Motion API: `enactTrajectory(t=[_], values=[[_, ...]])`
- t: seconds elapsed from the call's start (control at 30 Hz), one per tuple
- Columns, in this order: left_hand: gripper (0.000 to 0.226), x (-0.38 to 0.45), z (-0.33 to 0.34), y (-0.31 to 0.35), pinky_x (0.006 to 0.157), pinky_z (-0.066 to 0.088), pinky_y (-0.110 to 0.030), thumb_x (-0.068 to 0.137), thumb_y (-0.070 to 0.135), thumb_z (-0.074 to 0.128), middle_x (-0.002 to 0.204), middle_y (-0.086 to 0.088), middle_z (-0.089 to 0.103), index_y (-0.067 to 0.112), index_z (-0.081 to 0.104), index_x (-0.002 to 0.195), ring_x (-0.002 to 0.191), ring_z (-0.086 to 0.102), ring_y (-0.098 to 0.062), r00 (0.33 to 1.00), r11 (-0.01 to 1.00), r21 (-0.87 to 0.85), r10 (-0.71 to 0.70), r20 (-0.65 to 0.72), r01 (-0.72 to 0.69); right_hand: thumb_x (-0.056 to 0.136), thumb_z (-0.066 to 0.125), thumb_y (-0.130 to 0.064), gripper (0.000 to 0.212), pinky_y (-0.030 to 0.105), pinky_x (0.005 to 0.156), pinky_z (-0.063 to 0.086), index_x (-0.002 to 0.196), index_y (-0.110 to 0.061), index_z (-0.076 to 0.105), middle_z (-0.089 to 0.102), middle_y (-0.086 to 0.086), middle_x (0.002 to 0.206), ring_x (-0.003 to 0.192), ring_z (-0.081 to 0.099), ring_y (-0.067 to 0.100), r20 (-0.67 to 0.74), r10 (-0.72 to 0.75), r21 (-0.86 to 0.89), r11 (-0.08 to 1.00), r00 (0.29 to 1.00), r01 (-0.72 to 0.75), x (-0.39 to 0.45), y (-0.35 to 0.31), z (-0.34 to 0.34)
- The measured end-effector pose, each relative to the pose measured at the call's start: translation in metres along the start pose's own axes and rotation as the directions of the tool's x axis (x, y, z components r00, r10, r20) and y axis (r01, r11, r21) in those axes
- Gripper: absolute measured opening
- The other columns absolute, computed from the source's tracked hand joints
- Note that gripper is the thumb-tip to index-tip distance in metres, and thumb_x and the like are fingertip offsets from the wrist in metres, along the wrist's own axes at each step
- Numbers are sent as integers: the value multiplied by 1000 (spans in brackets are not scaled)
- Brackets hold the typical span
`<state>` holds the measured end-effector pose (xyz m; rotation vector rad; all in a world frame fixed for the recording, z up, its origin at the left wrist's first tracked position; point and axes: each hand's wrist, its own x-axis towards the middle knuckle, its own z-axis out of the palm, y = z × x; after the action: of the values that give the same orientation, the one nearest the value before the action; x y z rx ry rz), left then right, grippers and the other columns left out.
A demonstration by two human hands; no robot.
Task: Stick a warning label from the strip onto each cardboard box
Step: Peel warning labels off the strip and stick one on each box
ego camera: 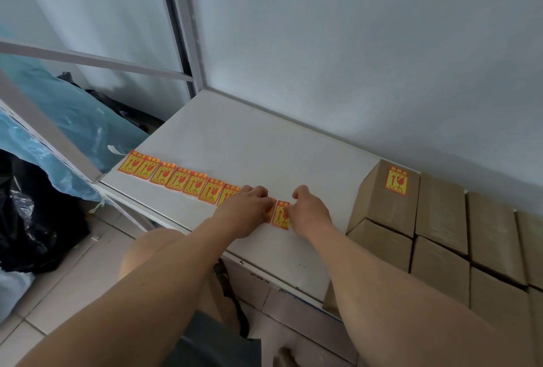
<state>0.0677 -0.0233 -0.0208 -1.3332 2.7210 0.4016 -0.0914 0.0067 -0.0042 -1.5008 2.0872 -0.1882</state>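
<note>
A strip of orange and yellow warning labels (176,180) lies along the front of the white shelf (252,146). My left hand (246,211) rests on the strip's right part, its fingers curled down onto the labels. My right hand (308,211) sits at the strip's right end and pinches the edge of the last label (280,215) with curled fingers. At the right stand several cardboard boxes (440,214). The far left box (388,193) carries a label (397,180) on its top; the other box tops are bare.
A white wall backs the shelf. A metal rack frame (182,28) rises at the shelf's left corner. Blue plastic sheeting (67,108) and black bags (32,214) fill the floor at the left. My knee (152,252) is below the shelf edge.
</note>
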Motion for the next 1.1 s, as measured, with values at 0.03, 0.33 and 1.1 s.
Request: enactTrajectory(t=[0.03,0.33,1.1], values=[[41,0,1,0,96,43,-36,97,37,49,137,1,42,29,45,137,118,42,-21,1000,1000,3,0,-3,0,94,50,-23,26,34,79,46,118,-13,50,60,10,113,101,57,27,-6,-16,-5,1000,1000,15,0,1,0],[41,0,5,-1,99,42,-35,98,35,49,139,2,41,29,45,138,120,41,-21,1000,1000,7,-3,1,3,94,45,-18,17,35,76,47,105,-9,55,61,13,107,96,58,29,12,-78,-37,996,997,78,-4,-1,-5],[46,7,-41,56,88,45,-35,92,51,50,128,3,58,23,56,128,115,55,-22,961,972,150,208,-184,-182,95,46,-23,6,30,64,50,97,-20,50,62,0,96,80,58,13,-75,-238,14,971,968,240,-34,34,-108]])
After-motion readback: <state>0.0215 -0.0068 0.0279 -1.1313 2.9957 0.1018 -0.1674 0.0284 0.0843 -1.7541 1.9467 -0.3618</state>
